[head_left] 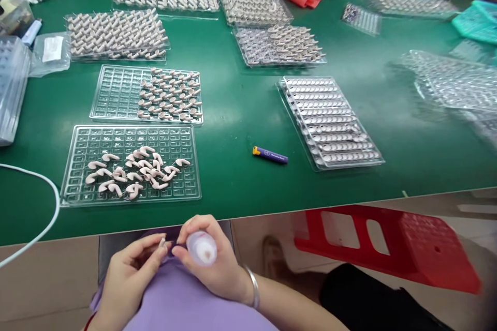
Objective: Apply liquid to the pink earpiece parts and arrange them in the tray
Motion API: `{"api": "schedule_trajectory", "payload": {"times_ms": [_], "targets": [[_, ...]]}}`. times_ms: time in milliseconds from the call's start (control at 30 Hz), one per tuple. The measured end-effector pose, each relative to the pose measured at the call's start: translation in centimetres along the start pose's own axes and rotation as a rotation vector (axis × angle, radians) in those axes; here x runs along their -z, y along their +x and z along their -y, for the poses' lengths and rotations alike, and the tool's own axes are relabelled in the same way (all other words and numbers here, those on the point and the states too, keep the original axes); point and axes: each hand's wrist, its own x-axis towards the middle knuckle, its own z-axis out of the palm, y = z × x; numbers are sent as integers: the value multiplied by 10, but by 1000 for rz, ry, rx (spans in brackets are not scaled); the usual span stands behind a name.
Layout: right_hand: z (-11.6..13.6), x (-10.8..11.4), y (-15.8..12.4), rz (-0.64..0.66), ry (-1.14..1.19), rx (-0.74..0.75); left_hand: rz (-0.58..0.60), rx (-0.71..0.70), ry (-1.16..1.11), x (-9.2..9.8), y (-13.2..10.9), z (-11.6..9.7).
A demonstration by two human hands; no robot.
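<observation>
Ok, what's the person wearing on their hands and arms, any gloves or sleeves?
No gloves: both hands are bare. The right hand has a plain silver bangle at the wrist. The left hand shows a thin red band at its wrist. No sleeves cover the forearms.

Green worktop (240, 114) crowded with clear plastic trays (132, 165), evenly lit from above. Purple lighter (269, 155) near the front edge. Red plastic stool (388, 245) tipped on a pale floor (466, 207) below. Teal basket (479, 20) at far right.

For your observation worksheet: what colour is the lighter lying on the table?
The lighter is purple with a yellow end, lying on the green table; head view.
</observation>
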Motion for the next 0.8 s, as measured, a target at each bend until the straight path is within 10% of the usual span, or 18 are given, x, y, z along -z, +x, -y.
{"api": "schedule_trajectory", "payload": {"times_ms": [100, 333, 800], "targets": [[-10, 3, -3, 63, -215, 167, 85, 273, -224, -5, 3, 9], [-19, 0, 1, 117, -417, 362, 134, 411, -269, -4, 9, 10], [-20, -4, 4, 66, -502, 433, 69, 329, -204, -6, 17, 6]]}}
